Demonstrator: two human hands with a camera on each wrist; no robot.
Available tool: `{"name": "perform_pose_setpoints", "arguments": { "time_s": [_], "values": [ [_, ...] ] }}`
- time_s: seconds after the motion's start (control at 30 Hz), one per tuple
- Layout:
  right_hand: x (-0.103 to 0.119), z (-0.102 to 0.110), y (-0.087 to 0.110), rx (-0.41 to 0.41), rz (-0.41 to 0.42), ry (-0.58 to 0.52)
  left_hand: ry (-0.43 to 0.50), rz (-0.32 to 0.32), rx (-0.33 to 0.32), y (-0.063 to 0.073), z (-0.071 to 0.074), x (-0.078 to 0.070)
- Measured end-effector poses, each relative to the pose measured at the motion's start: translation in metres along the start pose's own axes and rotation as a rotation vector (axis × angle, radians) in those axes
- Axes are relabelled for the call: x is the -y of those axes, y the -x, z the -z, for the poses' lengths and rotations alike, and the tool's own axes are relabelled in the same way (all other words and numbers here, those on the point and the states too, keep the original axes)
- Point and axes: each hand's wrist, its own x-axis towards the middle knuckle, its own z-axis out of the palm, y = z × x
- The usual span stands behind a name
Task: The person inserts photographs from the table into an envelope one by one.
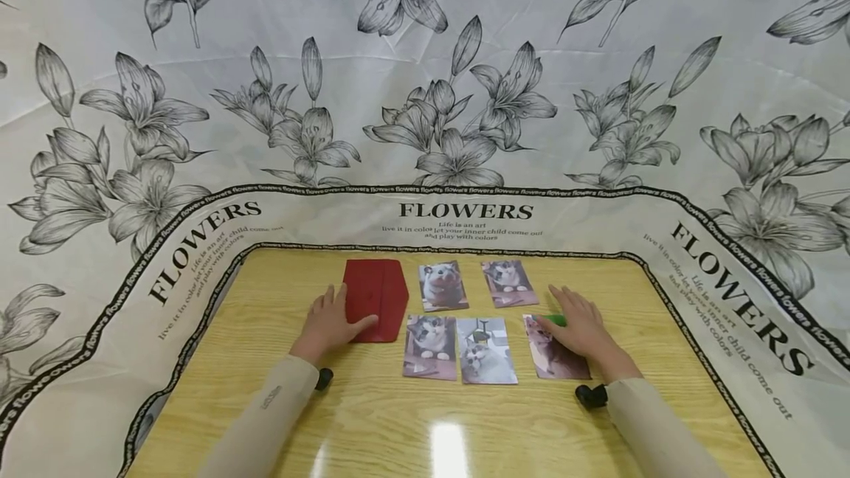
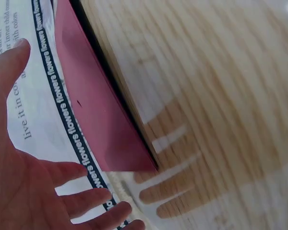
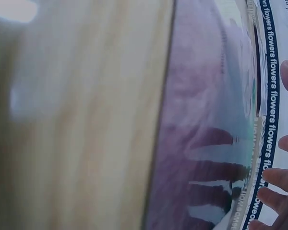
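Red envelope judged light, bendable; best pinched at edge. Left hand, right hand spread, nothing gripped.

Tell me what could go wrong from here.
The right hand covers part of the rightmost card, so it might nudge it. The near row's middle card lies close beside the left card; lifting either could shift both. The left hand overlaps the red envelope and might push it.
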Motion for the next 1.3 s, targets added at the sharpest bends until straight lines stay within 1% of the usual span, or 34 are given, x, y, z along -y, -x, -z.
{"name": "perform_pose_setpoints", "arguments": {
  "time_s": [0.2,0.27,0.53,0.63,0.8,0.97,1.13,1.3],
  "values": [
    [0.003,-0.003,-0.013,0.0,-0.006,-0.029,0.015,0.017,-0.013,-0.004,-0.006,-0.004],
    [0.004,-0.005,-0.017,0.0,-0.013,-0.031,0.007,0.022,-0.018,-0.005,-0.008,-0.006],
    [0.01,-0.012,-0.033,0.0,-0.059,-0.029,-0.064,0.062,-0.024,-0.003,-0.005,-0.018],
    [0.012,-0.014,-0.039,0.001,-0.076,-0.029,-0.088,0.076,-0.024,-0.004,-0.007,-0.019],
    [0.016,-0.017,-0.045,-0.036,-0.075,-0.001,-0.123,0.087,-0.038,-0.007,-0.013,-0.018],
    [0.018,-0.02,-0.046,-0.084,-0.081,0.005,-0.141,0.078,-0.059,-0.007,-0.016,-0.016],
    [0.022,-0.023,-0.048,-0.093,-0.107,-0.007,-0.156,0.071,-0.063,-0.008,-0.016,-0.015],
    [0.026,-0.024,-0.05,-0.103,-0.147,-0.031,-0.177,0.077,-0.07,-0.011,-0.016,-0.012]
  ]
}}
